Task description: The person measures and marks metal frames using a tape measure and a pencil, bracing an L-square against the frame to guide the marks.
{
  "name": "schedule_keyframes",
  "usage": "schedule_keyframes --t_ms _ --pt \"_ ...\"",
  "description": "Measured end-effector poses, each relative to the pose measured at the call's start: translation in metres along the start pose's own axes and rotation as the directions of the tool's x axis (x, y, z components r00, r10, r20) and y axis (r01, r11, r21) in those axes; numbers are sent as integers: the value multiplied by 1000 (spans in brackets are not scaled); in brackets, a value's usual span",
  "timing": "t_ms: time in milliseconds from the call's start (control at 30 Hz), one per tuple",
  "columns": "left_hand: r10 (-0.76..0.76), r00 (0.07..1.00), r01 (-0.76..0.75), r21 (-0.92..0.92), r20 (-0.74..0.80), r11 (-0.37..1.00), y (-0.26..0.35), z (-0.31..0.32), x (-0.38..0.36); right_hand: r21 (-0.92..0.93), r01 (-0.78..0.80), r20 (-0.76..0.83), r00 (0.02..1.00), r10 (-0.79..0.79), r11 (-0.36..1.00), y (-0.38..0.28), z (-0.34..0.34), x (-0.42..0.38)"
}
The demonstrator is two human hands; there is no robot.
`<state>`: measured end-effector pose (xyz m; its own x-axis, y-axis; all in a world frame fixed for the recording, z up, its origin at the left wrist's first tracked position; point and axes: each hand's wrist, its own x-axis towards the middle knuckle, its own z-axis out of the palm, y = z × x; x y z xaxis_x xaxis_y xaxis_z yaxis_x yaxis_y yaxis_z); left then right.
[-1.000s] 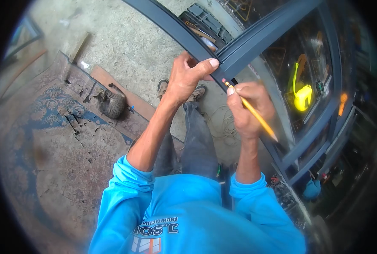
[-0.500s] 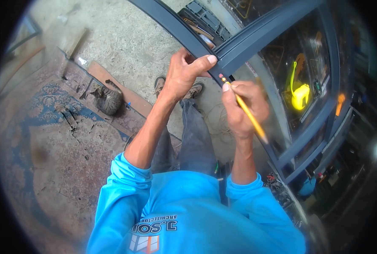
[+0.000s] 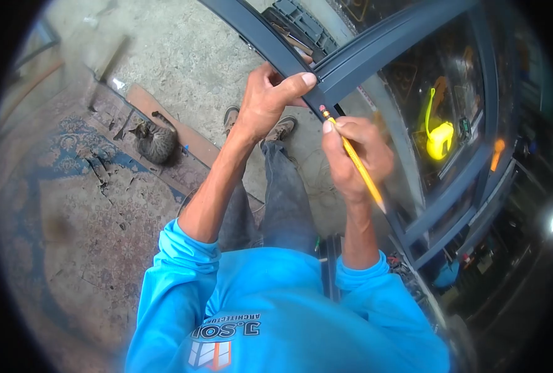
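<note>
My left hand (image 3: 271, 99) is closed around a dark grey metal frame (image 3: 261, 37), its thumb pressed on the top face near the joint with a crossbar (image 3: 388, 46). The fingers pass partly out of sight under the frame. A yellow pencil (image 3: 362, 166) sits pinched in my right hand (image 3: 358, 152), just below that joint. Its pink eraser end points up to the frame's edge, and the sharpened tip points down toward my right wrist.
Inside the frame's opening lies a yellow tape measure (image 3: 440, 140), with an orange object (image 3: 497, 154) farther right. A grey toolbox (image 3: 301, 28) stands behind the frame. On the floor at left, a tabby cat (image 3: 156, 143) lies curled beside a patterned rug (image 3: 96, 236).
Both hands stay at the joint, with the pencil's eraser end shifted slightly up and left. The view has moved a little; the grips look the same.
</note>
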<state>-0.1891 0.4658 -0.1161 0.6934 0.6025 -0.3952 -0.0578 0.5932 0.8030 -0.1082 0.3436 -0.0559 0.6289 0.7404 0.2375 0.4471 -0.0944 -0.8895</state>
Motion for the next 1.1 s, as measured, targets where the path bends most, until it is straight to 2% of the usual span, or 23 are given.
schedule_keyframes --t_ms 133,267,300,333,433,500,533,633,700,733,800,833,867,933,1000,1067,1100 --pt "19 1000 -20 -74 -16 997 -5 1 0 11 78 42 996 -78 997 3 8 13" --pt "36 999 -36 -13 -32 999 -10 -3 2 11 46 75 996 -46 999 5 -4 2" --pt "38 999 -39 -40 -20 998 -5 0 0 -29 104 73 992 -102 994 0 0 9" --pt "74 997 -74 3 -26 997 -9 -2 3 -68 137 140 982 -127 988 1 3 15" --pt "37 998 -38 -18 -49 999 -10 -1 1 -70 108 140 985 -98 992 3 5 12" --pt "47 997 -47 -13 -64 999 -10 1 1 226 -135 79 990 120 965 -2 -6 0" --pt "44 997 -44 -6 -63 999 -11 1 1 183 -140 47 990 133 973 -1 -15 -5" --pt "58 995 -58 3 -80 998 -12 1 0 137 -83 -15 996 86 987 10 -23 -10" --pt "57 995 -58 -6 -84 998 -11 3 -2 102 22 22 999 -24 995 9 -20 -4" --pt "58 995 -60 -22 -81 998 -10 4 -2 112 23 19 999 -26 993 11 -17 -1" --pt "70 994 -72 -24 -80 997 -12 3 -2 55 201 111 972 -206 978 15 -12 4" --pt "59 995 -61 -24 -78 998 -12 3 -4 -25 198 154 969 -192 980 13 -11 5" --pt "58 996 -60 -21 -71 998 -10 3 -2 -23 201 151 969 -195 979 10 -15 2" --pt "92 992 -94 -20 -84 995 -13 4 2 175 -70 74 996 58 982 3 -22 -7" --pt "98 988 -101 -26 -118 994 -17 2 -3 220 -121 59 992 110 968 8 -18 -12" --pt "101 993 -102 -6 -56 995 -15 2 -1 114 143 5 990 -144 983 17 -13 -4" --pt "103 992 -102 11 -80 995 -15 3 -2 111 106 29 994 -110 988 15 -12 -4"
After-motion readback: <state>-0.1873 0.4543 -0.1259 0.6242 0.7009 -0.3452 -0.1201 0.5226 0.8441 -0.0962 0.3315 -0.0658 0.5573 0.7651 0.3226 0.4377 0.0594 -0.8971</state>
